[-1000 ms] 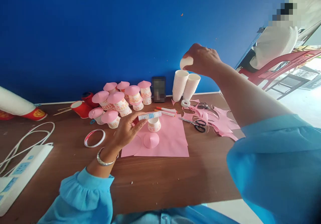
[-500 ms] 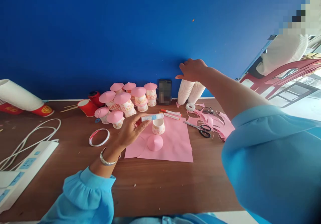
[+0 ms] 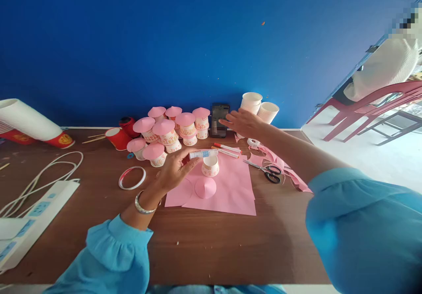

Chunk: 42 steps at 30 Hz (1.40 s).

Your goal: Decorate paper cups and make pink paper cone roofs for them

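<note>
My left hand (image 3: 174, 168) is closed around a glue stick (image 3: 203, 154) with a blue label, held level just above a small printed paper cup (image 3: 210, 166). That cup stands upright on pink paper (image 3: 232, 184). In front of it lies a pink paper cone (image 3: 205, 188). Fingers stretched out, my right hand (image 3: 243, 122) hovers in front of two stacks of white paper cups (image 3: 252, 100) and beside the phone (image 3: 220, 117) at the wall. I see nothing in its fingers. Several printed cups with pink cone tops (image 3: 165, 128) stand grouped on the left.
Scissors (image 3: 268, 171), two markers (image 3: 231, 149), a small tape roll (image 3: 253, 143) and pink scraps lie to the right. On the left are a tape ring (image 3: 132, 178), red cups (image 3: 117, 138), a power strip (image 3: 41, 223) and a tilted cup stack (image 3: 33, 120). A person sits beyond a red chair (image 3: 372, 96).
From the top of the cup stacks, my right hand has come down and toward the phone, uncovering the stack rims. My left hand still holds the glue stick over the printed cup.
</note>
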Available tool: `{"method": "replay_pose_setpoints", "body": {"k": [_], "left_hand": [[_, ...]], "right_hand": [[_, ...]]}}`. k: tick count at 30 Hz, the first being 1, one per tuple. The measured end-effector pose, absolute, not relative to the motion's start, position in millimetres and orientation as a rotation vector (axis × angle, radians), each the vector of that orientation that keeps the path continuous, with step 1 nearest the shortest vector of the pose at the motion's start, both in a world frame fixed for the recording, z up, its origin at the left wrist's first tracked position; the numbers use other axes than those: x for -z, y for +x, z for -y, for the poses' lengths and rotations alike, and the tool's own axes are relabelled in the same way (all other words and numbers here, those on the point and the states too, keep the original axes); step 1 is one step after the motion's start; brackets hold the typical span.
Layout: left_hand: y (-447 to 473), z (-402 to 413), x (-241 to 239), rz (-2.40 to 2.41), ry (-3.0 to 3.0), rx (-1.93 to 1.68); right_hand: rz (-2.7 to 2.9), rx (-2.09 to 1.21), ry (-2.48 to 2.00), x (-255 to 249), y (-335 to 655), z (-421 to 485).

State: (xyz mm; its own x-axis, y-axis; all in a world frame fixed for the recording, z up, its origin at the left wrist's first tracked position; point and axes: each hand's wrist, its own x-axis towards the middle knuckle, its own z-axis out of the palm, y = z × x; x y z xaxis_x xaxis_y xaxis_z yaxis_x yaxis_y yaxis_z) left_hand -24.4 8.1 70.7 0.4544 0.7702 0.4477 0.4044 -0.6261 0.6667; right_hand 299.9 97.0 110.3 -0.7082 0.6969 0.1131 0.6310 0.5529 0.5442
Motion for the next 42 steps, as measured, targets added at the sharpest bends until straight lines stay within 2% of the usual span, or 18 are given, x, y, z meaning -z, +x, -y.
{"method": "replay_pose_setpoints", "body": {"k": [4, 11, 17, 22, 24, 26, 32, 39, 42], "left_hand": [[-24.6, -6.8, -71.8, -0.968, 2.263, -1.042], [-26.8, -8.6, -71.9, -0.985, 2.276, -1.067], [-26.8, -9.4, -73.1, -0.969, 2.293, -1.101], [-25.2, -4.6, -77.1, -0.954, 2.284, -1.095], [-22.0, 0.5, -81.4, -0.910, 2.271, -1.078], [-17.5, 6.6, -86.8, -0.870, 2.266, -1.065], [-10.2, 18.3, -93.1, -0.764, 2.357, -0.950], [-8.8, 20.4, -82.5, -0.585, 2.503, -0.961], [-8.6, 22.1, -78.8, -0.551, 2.579, -0.973]], "right_hand": [[-2.641, -0.869, 1.006, -90.0, 303.7, -107.6], [-2.600, -0.928, 0.998, -97.3, 307.0, -117.4], [-2.781, -0.913, 1.242, -106.3, 295.6, -92.2], [-2.895, -0.925, 1.558, -106.8, 272.1, -30.8], [-3.244, -0.611, 1.779, -104.0, 257.1, -0.8], [-3.504, -0.254, 1.664, -100.1, 242.5, 24.8], [-3.279, 0.603, 1.619, -84.6, 226.7, 57.8], [-3.333, 0.975, 1.504, -67.5, 225.4, 68.8], [-3.362, 0.809, 1.482, -60.6, 223.1, 72.7]]}}
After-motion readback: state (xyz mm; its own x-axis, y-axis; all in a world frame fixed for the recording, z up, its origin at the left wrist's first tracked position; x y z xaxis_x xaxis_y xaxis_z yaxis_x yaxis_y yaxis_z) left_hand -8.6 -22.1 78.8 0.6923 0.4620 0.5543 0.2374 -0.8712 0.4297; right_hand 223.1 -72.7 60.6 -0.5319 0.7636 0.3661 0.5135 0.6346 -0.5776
